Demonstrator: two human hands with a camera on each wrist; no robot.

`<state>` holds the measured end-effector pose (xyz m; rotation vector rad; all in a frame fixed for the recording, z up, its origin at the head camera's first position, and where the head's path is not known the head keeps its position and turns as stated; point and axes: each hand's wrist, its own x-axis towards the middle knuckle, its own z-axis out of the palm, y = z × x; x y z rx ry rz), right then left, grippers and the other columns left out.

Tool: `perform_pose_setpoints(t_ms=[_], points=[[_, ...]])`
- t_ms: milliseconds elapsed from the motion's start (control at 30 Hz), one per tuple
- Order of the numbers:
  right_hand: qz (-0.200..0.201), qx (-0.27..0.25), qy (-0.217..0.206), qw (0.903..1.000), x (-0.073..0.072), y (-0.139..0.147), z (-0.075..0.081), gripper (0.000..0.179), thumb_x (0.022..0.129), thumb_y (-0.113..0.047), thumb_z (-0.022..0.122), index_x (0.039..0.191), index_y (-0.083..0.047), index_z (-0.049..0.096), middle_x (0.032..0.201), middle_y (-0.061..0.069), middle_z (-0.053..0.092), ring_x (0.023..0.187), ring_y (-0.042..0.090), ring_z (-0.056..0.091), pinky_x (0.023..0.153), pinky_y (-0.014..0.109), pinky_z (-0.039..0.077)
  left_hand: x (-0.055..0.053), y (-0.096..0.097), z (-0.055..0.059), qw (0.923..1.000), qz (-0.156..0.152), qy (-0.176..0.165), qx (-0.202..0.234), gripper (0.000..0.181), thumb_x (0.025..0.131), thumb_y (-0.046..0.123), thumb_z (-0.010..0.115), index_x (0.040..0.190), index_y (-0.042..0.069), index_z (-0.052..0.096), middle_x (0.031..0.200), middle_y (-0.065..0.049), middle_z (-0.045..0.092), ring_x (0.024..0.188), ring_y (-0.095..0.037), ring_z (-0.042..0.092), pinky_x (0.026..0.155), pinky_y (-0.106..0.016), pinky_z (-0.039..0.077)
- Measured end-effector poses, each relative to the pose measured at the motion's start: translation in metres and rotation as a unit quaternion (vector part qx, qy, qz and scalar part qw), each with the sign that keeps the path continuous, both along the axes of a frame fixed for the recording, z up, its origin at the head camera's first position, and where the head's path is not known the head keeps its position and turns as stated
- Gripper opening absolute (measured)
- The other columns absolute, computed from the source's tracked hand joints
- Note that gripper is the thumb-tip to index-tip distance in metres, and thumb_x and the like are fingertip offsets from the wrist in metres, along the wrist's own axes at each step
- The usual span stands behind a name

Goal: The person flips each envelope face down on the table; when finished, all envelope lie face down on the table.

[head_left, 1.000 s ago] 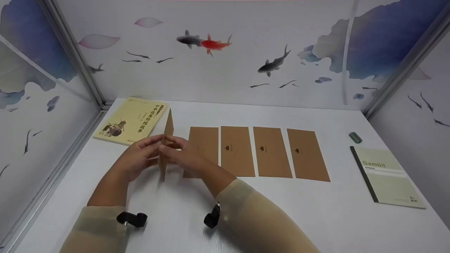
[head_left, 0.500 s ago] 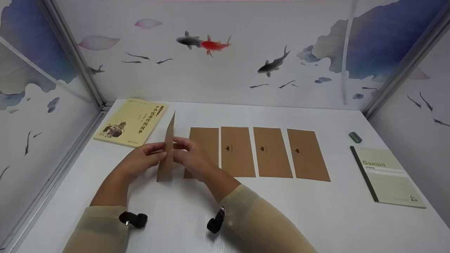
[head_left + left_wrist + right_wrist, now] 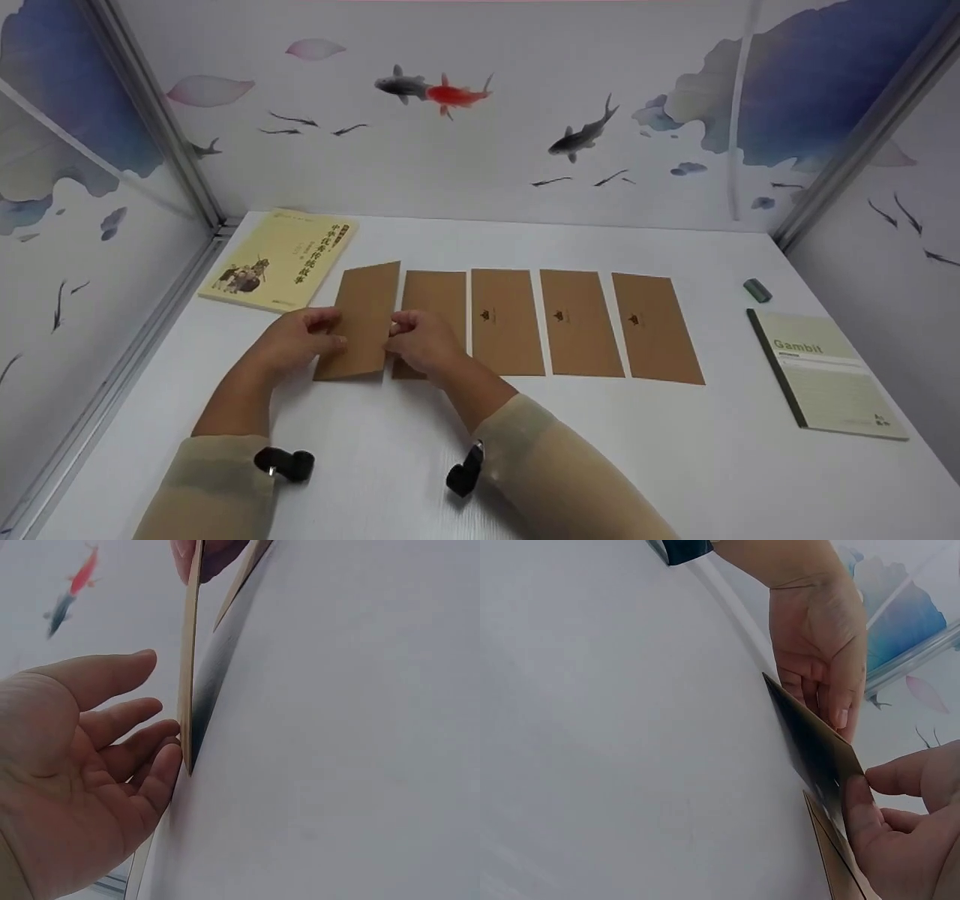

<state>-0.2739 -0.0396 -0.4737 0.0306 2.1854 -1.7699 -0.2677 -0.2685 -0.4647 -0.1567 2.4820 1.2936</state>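
A thin brown kraft notebook (image 3: 361,319), its upward face plain, is tilted at the left end of a row of similar ones, right side raised. My right hand (image 3: 433,346) pinches its right edge between thumb and fingers, and the right wrist view shows the thumb (image 3: 861,814) on its dark underside. At the left edge is my left hand (image 3: 289,346); in the left wrist view its fingers (image 3: 139,746) are loosely extended, tips at the notebook's edge, thumb standing apart. Partly behind the right hand lies the neighbouring brown notebook (image 3: 439,296).
Three more brown notebooks (image 3: 508,330) with small crown marks continue the row rightward. A yellow book (image 3: 281,259) lies at the back left. On the right are a pale green Gambit notebook (image 3: 832,382) and a small dark green object (image 3: 757,290). Printed panels (image 3: 480,165) enclose the white table.
The notebook has turned from standing nearly upright on edge to a low tilt, its plain face now upward. The right hand has shifted rightward with its edge; the left hand's grip has loosened.
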Motion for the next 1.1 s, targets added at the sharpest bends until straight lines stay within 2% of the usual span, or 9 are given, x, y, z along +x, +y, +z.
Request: perform_pose_setpoints(t_ms=[133, 333, 467, 600, 700, 833, 900, 1000, 1100], points=[[0.015, 0.008, -0.01, 0.9998, -0.001, 0.003, 0.002, 0.043, 0.099, -0.004, 0.072, 0.142, -0.008, 0.067, 0.119, 0.005, 0.072, 0.106, 0.015, 0.072, 0.091, 0.029, 0.062, -0.001, 0.001, 0.002, 0.9998, -0.01, -0.004, -0.019, 0.074, 0.098, 0.026, 0.077, 0.164, 0.015, 0.045, 0.174, -0.012, 0.039, 0.165, -0.036, 0.029, 0.134, -0.056, 0.025], [0.046, 0.014, -0.032, 0.9983, -0.001, 0.011, 0.006, 0.043, 0.104, -0.013, 0.067, 0.147, -0.013, 0.065, 0.133, 0.005, 0.072, 0.112, 0.015, 0.074, 0.099, 0.036, 0.063, 0.0, -0.001, 0.006, 1.0, -0.003, -0.004, 0.004, 0.074, 0.099, 0.024, 0.075, 0.164, 0.013, 0.043, 0.173, -0.013, 0.04, 0.163, -0.037, 0.031, 0.133, -0.057, 0.027], [0.055, 0.025, -0.024, 0.9979, -0.002, 0.02, 0.008, 0.043, 0.105, -0.021, 0.064, 0.148, -0.017, 0.065, 0.137, 0.001, 0.073, 0.115, 0.014, 0.073, 0.106, 0.038, 0.059, 0.004, 0.003, 0.012, 0.9998, 0.006, 0.012, 0.017, 0.07, 0.102, 0.025, 0.07, 0.165, 0.014, 0.042, 0.172, -0.016, 0.04, 0.162, -0.038, 0.033, 0.131, -0.057, 0.032], [0.055, -0.016, -0.009, 0.9983, -0.005, 0.036, 0.011, 0.046, 0.105, -0.02, 0.064, 0.15, -0.012, 0.062, 0.139, 0.007, 0.072, 0.121, 0.02, 0.072, 0.107, 0.04, 0.059, 0.008, 0.015, 0.019, 0.998, 0.003, 0.046, 0.043, 0.065, 0.105, 0.025, 0.067, 0.165, 0.013, 0.043, 0.167, -0.018, 0.044, 0.156, -0.037, 0.04, 0.125, -0.053, 0.043], [0.05, -0.057, 0.0, 0.9971, -0.01, 0.052, 0.014, 0.048, 0.106, -0.019, 0.063, 0.153, -0.007, 0.058, 0.144, 0.013, 0.069, 0.126, 0.024, 0.071, 0.109, 0.04, 0.059, 0.008, 0.029, 0.023, 0.9939, -0.001, 0.057, 0.095, 0.062, 0.107, 0.023, 0.066, 0.164, 0.011, 0.044, 0.164, -0.015, 0.048, 0.151, -0.033, 0.048, 0.121, -0.048, 0.048], [0.049, -0.077, 0.004, 0.9959, -0.015, 0.077, 0.023, 0.048, 0.11, -0.023, 0.057, 0.155, -0.008, 0.054, 0.153, 0.016, 0.062, 0.132, 0.027, 0.069, 0.115, 0.043, 0.055, 0.006, 0.05, 0.024, 0.9833, -0.007, 0.028, 0.18, 0.059, 0.11, 0.029, 0.06, 0.164, 0.01, 0.042, 0.167, -0.013, 0.046, 0.152, -0.034, 0.05, 0.125, -0.05, 0.044], [0.041, -0.081, 0.003, 0.9959, -0.017, 0.087, 0.025, 0.046, 0.111, -0.026, 0.056, 0.154, -0.01, 0.055, 0.155, 0.015, 0.061, 0.135, 0.028, 0.068, 0.118, 0.044, 0.053, 0.002, 0.06, 0.023, 0.978, -0.009, 0.01, 0.208, 0.058, 0.112, 0.032, 0.055, 0.164, 0.009, 0.042, 0.168, -0.013, 0.045, 0.155, -0.034, 0.048, 0.127, -0.05, 0.042], [0.026, -0.082, -0.003, 0.9963, -0.019, 0.099, 0.025, 0.047, 0.111, -0.028, 0.055, 0.156, -0.013, 0.053, 0.159, 0.01, 0.058, 0.141, 0.025, 0.063, 0.123, 0.044, 0.048, -0.004, 0.072, 0.021, 0.9738, -0.01, -0.006, 0.227, 0.057, 0.114, 0.033, 0.05, 0.164, 0.007, 0.04, 0.169, -0.015, 0.044, 0.156, -0.034, 0.045, 0.129, -0.05, 0.04], [0.021, -0.093, -0.01, 0.9954, -0.019, 0.105, 0.021, 0.052, 0.111, -0.027, 0.055, 0.16, -0.01, 0.046, 0.163, 0.011, 0.052, 0.149, 0.029, 0.055, 0.126, 0.044, 0.044, -0.009, 0.08, 0.017, 0.9749, -0.004, -0.013, 0.222, 0.059, 0.113, 0.035, 0.052, 0.164, 0.008, 0.04, 0.17, -0.014, 0.042, 0.158, -0.032, 0.041, 0.131, -0.049, 0.037]])
